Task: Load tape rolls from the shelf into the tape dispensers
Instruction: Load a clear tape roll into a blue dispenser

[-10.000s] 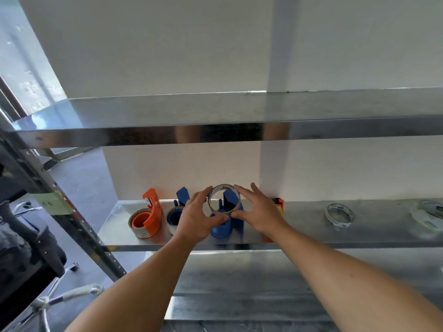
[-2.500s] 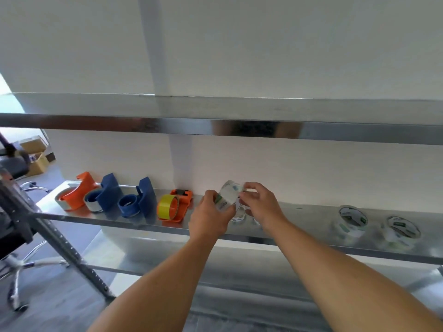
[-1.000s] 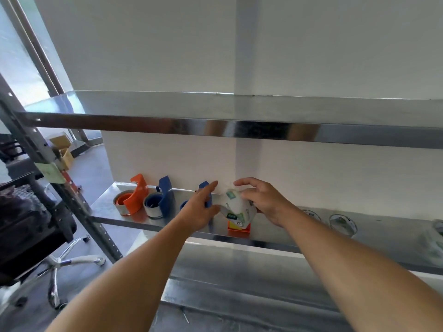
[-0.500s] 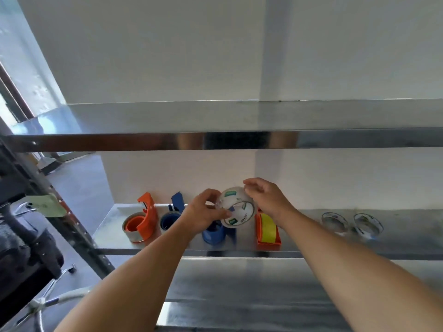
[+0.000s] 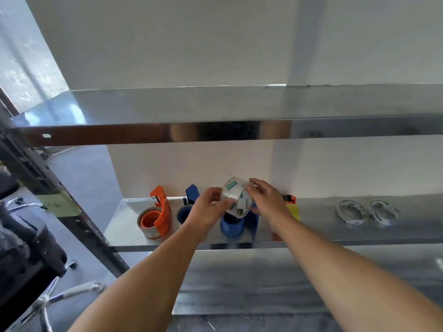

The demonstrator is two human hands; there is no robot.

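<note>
Since half a second ago, both hands have tipped the clear tape roll with green and white labels [image 5: 236, 200], so its round face now shows more edge-on.

Two bare arms reach up from below. Left hand [image 5: 208, 209] pinches the near left side of the roll with thumb and curled fingers. Right hand [image 5: 268, 200] grips its right side, fingers curled over the top. They hold the roll up in the air, just above the empty blue plastic tape dispenser [image 5: 233, 225] on the shiny metal shelf [image 5: 124, 226].

Further left stand another blue dispenser [image 5: 188, 207] and an orange dispenser [image 5: 155, 218], each with a roll on it. An orange and yellow dispenser [image 5: 292, 207] peeks out behind the right wrist. Far right, two more clear rolls [image 5: 351, 212] lie flat on the shelf.
</note>
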